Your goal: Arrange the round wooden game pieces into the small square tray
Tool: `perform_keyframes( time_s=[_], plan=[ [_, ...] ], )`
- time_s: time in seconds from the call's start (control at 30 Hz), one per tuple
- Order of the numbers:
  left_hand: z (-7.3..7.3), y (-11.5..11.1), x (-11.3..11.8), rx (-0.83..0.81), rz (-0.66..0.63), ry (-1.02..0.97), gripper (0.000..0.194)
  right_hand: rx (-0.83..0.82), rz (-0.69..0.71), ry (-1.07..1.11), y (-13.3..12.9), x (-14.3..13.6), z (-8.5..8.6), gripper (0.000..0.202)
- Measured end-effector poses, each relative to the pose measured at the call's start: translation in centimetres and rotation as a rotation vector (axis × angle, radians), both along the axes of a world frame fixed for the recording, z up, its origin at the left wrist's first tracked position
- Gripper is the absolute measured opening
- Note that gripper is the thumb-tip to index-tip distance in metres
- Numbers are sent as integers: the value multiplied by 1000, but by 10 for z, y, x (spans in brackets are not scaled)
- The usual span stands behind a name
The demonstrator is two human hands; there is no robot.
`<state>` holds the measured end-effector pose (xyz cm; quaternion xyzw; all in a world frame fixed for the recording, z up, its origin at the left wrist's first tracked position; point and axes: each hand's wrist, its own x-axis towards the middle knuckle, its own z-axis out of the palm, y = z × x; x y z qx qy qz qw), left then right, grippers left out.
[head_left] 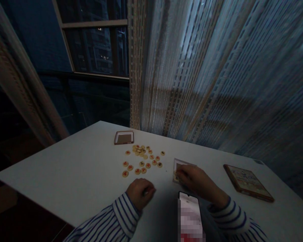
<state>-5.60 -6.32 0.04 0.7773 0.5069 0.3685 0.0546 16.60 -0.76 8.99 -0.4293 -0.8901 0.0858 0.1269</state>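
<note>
Round wooden Chinese chess pieces (148, 165) with red or black characters lie scattered on the white table, some heaped together at the back. My left hand (140, 194) rests on the table in front of them, its fingers curled in; what they hold, if anything, is hidden. Over a shallow clear-rimmed tray (176, 162) my right hand (198, 179) is closed, fingertips pinched at a chess piece by the tray's left side. Part of the tray is covered by that hand.
A shallow box lid (124, 137) sits behind the pieces. To the right lies a flat brown box (248, 183) with a printed top. A lit phone (190, 208) is below my right hand. Curtains (164, 67) hang beyond the table (91, 161).
</note>
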Motion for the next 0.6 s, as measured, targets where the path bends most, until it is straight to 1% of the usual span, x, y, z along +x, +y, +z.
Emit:
perform_keyframes(
  time_s=[0.13,0.23,0.43,0.6],
  plan=[
    [-1,3,-3,38,28,-56,17,10,23,2,5,1,-5,23],
    [0,5,-5,38,46,-75,16,24,40,-25,9,5,-4,23],
    [4,8,-8,43,59,-100,14,36,-46,-69,17,14,4,29],
    [9,6,-7,70,57,-85,15,48,-47,-104,18,15,7,29]
  ],
)
